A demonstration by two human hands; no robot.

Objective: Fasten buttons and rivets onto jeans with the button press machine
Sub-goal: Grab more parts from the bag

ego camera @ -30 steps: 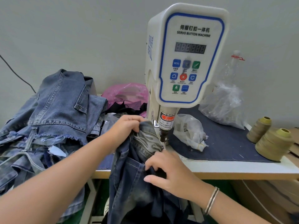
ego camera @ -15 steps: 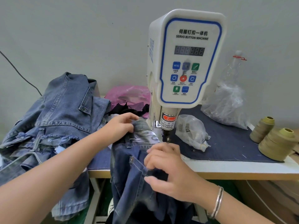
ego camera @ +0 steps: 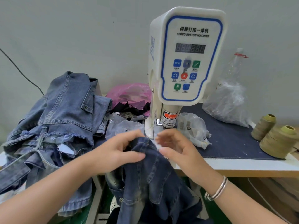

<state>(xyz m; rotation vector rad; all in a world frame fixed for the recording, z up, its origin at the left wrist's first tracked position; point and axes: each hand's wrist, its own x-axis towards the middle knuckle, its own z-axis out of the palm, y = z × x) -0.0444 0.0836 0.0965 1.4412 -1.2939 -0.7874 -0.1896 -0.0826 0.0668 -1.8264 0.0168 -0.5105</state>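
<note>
While the dark blue denim jeans (ego camera: pixel 150 172) hang over the front edge of the white worktable (ego camera: pixel 242 165), I keep their upper folded edge raised just before the base of the white servo button press machine with the blue-framed control panel (ego camera: pixel 189 57). Head view: my left hand (ego camera: pixel 116 152) rests on the left of that fold, thumb laid flat along the denim, fingers bent loosely above the cloth; whether they pinch it I cannot tell. My right hand (ego camera: pixel 176 149), silver bangles (ego camera: pixel 216 189) at its wrist, is beside the fold with fingers loosely curled and spread; it appears to hold nothing. Left of the machine lies a heap of lighter blue jeans (ego camera: pixel 53 120). Behind it sits a pink plastic bag (ego camera: pixel 129 92). To the right lie a clear plastic bag (ego camera: pixel 194 128) and two olive thread cones (ego camera: pixel 275 136).
</note>
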